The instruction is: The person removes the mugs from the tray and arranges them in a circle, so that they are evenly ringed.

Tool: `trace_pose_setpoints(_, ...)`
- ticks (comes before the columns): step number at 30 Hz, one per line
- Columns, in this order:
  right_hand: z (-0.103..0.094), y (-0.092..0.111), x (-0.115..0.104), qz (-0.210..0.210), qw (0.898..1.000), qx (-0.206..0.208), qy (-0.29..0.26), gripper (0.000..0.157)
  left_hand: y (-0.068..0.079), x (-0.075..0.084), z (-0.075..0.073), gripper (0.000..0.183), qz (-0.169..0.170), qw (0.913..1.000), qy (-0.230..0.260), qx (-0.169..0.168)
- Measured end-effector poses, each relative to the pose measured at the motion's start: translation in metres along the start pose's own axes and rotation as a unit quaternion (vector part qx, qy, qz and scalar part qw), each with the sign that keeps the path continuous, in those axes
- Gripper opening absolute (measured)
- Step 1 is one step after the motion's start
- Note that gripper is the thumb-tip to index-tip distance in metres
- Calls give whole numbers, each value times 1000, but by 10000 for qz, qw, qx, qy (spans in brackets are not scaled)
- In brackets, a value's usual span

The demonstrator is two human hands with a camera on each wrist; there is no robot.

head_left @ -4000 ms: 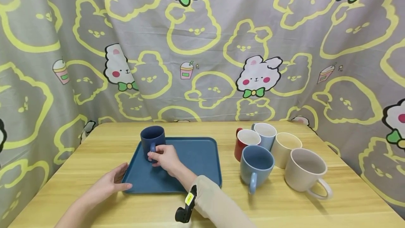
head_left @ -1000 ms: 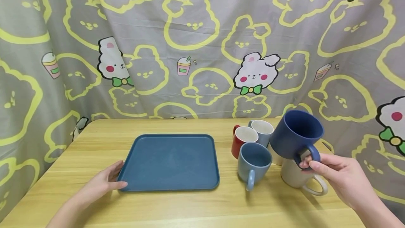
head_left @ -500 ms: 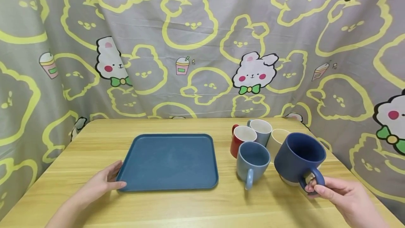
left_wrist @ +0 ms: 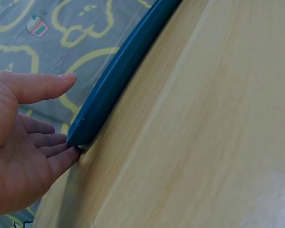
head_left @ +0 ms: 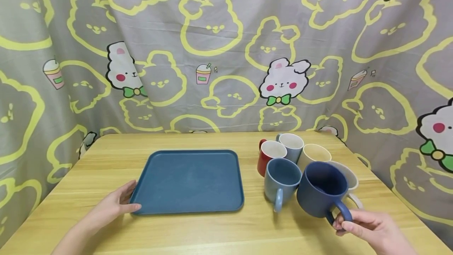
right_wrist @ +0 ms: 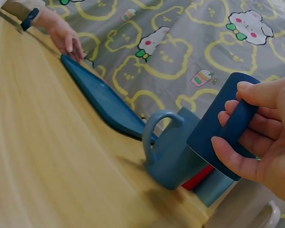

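Observation:
My right hand (head_left: 375,229) grips the handle of a navy blue mug (head_left: 320,192), which is tilted slightly and overlaps the beige mug (head_left: 348,174) behind it in the head view. In the right wrist view, the navy mug (right_wrist: 223,123) hangs above the tabletop, fingers and thumb round its handle. Over on the left, my left hand (head_left: 115,204) lies at the near left corner of a flat blue tray (head_left: 187,182). Its fingertips touch the tray's edge (left_wrist: 102,99) in the left wrist view, with the thumb stretched out above.
Left of the navy mug stands a light blue mug (head_left: 282,180), handle toward me. Behind are a red mug (head_left: 266,162), a pale blue and white mug (head_left: 291,148) and a cream mug (head_left: 315,156). A patterned curtain (head_left: 226,101) hangs behind the wooden table (head_left: 198,233).
The right hand has carried the navy mug off the tray to the right, then lowered it and brought it slightly left, beside the light blue mug. The left hand has stayed at the tray corner.

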State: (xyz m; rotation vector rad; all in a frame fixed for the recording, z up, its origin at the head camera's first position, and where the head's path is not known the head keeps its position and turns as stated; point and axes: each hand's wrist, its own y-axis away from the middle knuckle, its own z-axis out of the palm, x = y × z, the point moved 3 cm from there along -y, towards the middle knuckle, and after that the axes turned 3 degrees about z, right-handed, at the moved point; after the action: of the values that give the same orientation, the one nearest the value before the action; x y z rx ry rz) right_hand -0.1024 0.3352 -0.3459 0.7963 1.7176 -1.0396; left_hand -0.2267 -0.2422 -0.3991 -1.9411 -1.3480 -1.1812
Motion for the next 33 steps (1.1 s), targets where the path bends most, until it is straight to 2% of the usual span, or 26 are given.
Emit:
trace_pose_setpoints(7,3,2,10,-86,9999,-110,52,35,1,-1,-1,87,-62,10000,-31,28)
trace_pose_setpoints(15,5,3,26,407,9991,98,-91,30,3,1,-3,86,22,10000,-10,22)
trace_pose_setpoints(28,8,1,46,513,9986,13,-135,30,4,1,-4,86,-89,10000,-38,1)
trace_pose_setpoints(33,12,-1,53,634,9972,-58,-394,32,6,1,-4,86,-88,10000,-40,-6)
